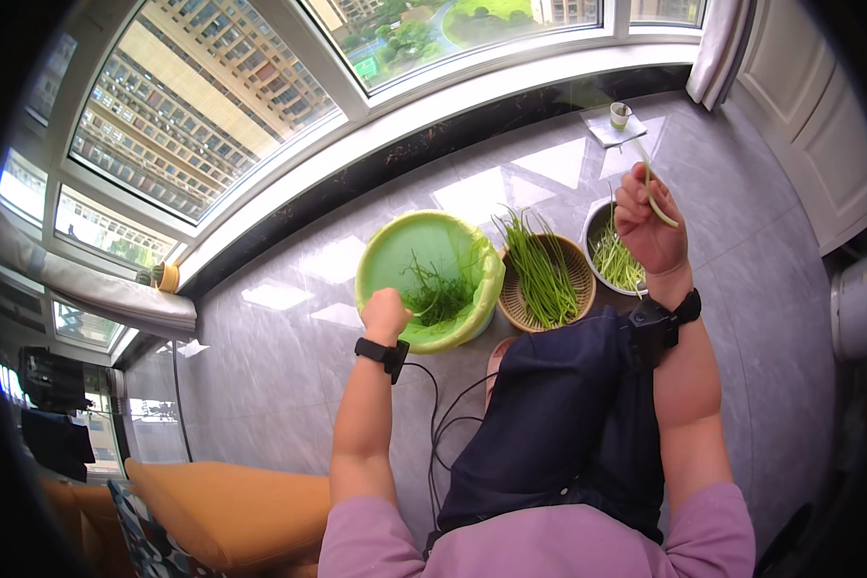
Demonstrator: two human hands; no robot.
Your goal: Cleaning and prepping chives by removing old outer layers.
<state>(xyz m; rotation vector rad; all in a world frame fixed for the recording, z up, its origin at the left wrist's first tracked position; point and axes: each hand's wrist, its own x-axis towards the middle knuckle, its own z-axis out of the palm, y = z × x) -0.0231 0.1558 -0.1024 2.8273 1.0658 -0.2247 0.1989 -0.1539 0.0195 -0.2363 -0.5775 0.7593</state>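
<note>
My right hand (650, 224) is raised over the grey metal bowl and pinches a pale green vegetable stem (662, 209). My left hand (385, 316) is curled at the near left rim of a green waste bin (412, 249) lined with a yellow-green bag. Its fingers face away from me, so whatever is inside them is hidden. Thin green plant trimmings (441, 298) lie in the bin. Beside the bin, a round woven basket (584, 264) holds long green stems (538, 271). Shorter, paler cut stems (616, 260) fill part of the metal bowl (591, 231).
A paper cup (619, 115) stands on a white sheet (600, 133) near the window wall. Black cables (433, 448) run across the floor beside my leg. An orange sofa (238, 513) is at lower left; white cabinet doors (838, 137) are at right.
</note>
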